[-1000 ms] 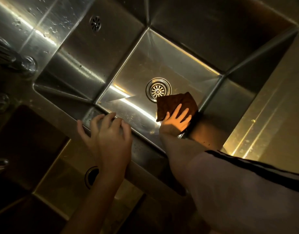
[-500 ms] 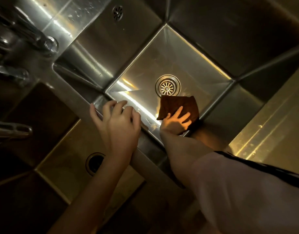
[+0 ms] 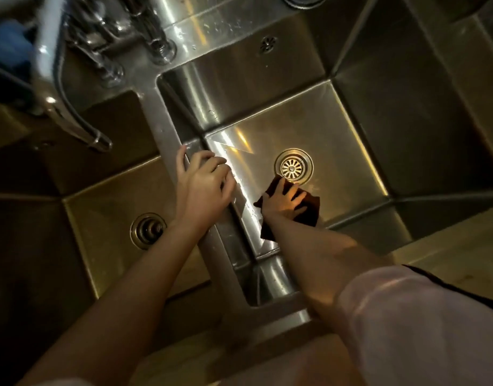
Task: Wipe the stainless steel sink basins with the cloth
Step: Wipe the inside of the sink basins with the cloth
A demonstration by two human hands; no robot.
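A dark brown cloth lies flat on the floor of the right steel basin, just below its round drain. My right hand presses on the cloth with fingers spread and straight. My left hand rests on the steel divider between the two basins, its fingers curled over the ridge toward the right basin. The left basin holds its own drain and lies in shadow.
A faucet spout and several tap fittings stand at the upper left, above the divider. An overflow hole sits in the right basin's back wall. A pale counter edge runs along the right.
The view has swung, so the sink now sits squarer in frame. My right hand slid the cloth from the basin's right corner toward the left wall, below the drain. My left hand stays on the divider.
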